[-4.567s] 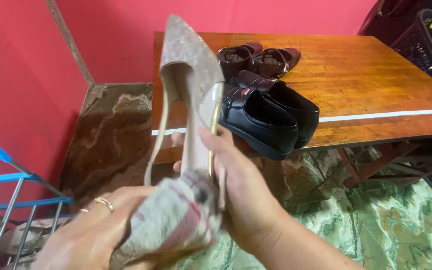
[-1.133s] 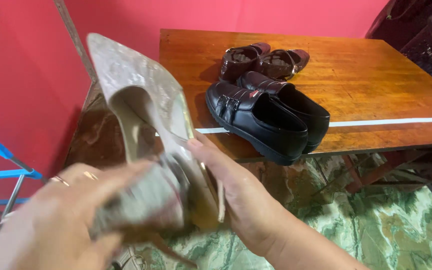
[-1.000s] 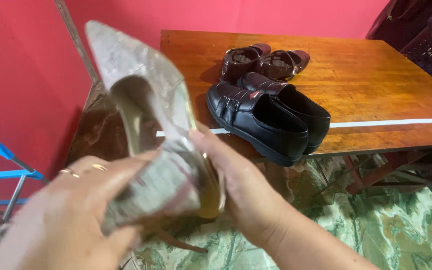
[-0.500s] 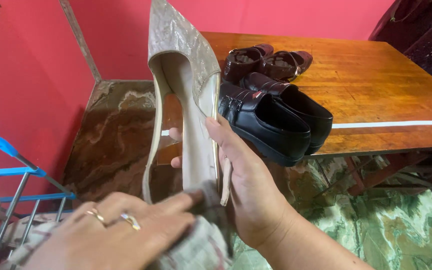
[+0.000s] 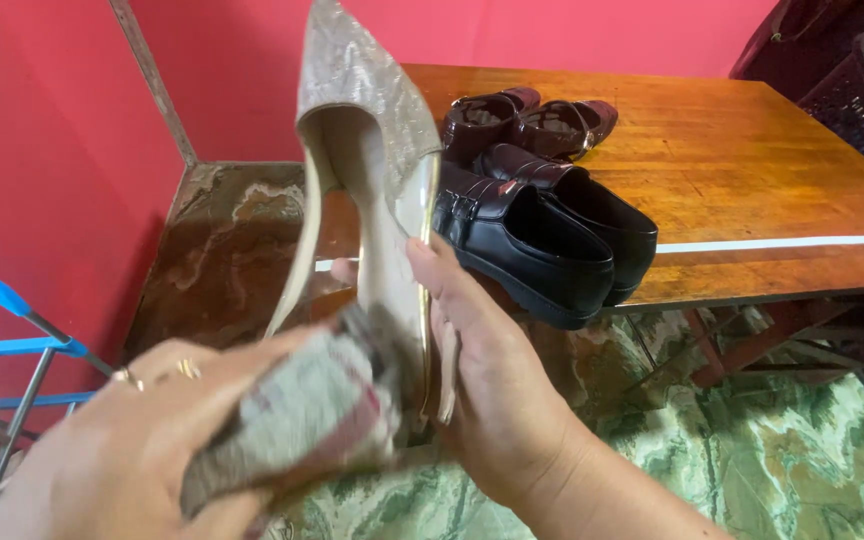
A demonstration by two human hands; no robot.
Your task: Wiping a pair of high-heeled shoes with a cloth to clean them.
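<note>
A left hand [image 5: 142, 440], two rings on its fingers, clutches a bunched checked cloth [image 5: 297, 425] pressed against the heel end of a pale glittery pointed shoe [image 5: 372, 150]. The right hand [image 5: 487, 375] grips that shoe from the side, thumb along its edge, toe pointing up. Beyond, black loafers [image 5: 542, 235] and dark maroon shoes [image 5: 517, 115] sit on a wooden table [image 5: 752, 160] against a pink wall [image 5: 242, 60].

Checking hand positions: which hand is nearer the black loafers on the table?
Right. The right hand grips the heeled shoe just before the black loafers; the left hand, holding a cloth, is farther away.
</note>
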